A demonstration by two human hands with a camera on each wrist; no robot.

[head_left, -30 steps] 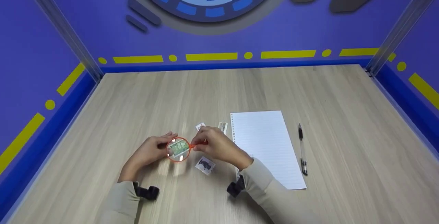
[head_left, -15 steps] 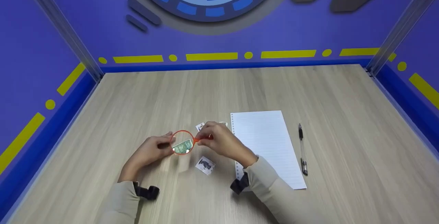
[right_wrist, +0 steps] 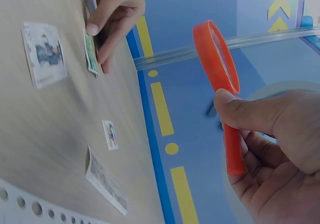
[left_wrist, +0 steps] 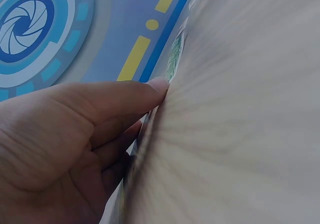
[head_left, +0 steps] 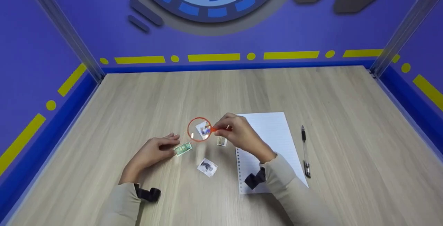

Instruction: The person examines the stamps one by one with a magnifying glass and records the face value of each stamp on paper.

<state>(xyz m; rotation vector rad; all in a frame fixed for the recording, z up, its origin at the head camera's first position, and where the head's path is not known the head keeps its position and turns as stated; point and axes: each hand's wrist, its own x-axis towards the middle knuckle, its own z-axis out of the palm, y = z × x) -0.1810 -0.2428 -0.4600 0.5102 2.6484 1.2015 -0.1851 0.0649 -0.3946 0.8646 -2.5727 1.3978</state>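
My right hand (head_left: 238,132) pinches the handle of an orange magnifying glass (right_wrist: 214,59), raised above the table. Through its lens in the head view shows a white-edged stamp with a coloured picture (right_wrist: 110,135). My left hand (head_left: 154,151) rests on the wood, its fingers extended and thumb touching the edge of a green stamp (head_left: 183,148). Nearer to me lies a stamp with a dark figure (head_left: 207,167). Below the right fingers, a brownish stamp (head_left: 222,141) lies near the paper, partly covered in the head view.
A lined sheet with punched holes (head_left: 273,132) lies to the right, partly under my right forearm. Beyond it is a black-capped clear pen (head_left: 304,146). Blue panels (head_left: 221,42) with yellow marks stand along the table's back and sides.
My right hand has carried the magnifying glass from over the green stamp, away from me and rightward, to over the coloured-picture stamp. The left hand stays in place.
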